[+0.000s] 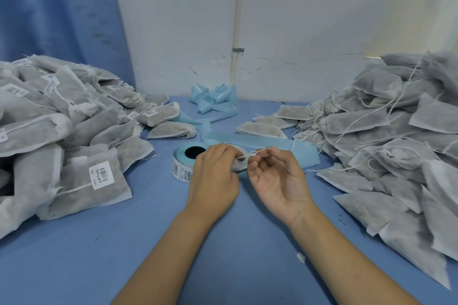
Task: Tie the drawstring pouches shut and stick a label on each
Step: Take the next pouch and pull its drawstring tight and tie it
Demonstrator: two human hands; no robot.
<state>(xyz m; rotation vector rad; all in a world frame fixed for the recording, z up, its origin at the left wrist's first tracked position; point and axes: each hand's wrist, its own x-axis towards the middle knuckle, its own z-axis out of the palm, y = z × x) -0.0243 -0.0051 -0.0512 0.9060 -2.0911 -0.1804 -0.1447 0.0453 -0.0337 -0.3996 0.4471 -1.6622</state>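
Observation:
My left hand [215, 176] grips the gathered neck of a small white drawstring pouch [240, 164], most of it hidden behind the hand. A thin white drawstring [256, 153] runs from the neck with a small loop in it. My right hand [277, 178], palm up, pinches the string's end between thumb and fingertips. Just behind my left hand lies a roll of labels [184, 161] on pale blue backing, with printed barcode labels showing on its near side.
A heap of labelled pouches [62, 131] fills the table's left side. A heap of pouches without labels [396, 136], strings loose, fills the right. Used blue backing strip [260, 143] trails behind the hands to a crumpled bunch [213, 99] by the wall. Blue table [223, 242].

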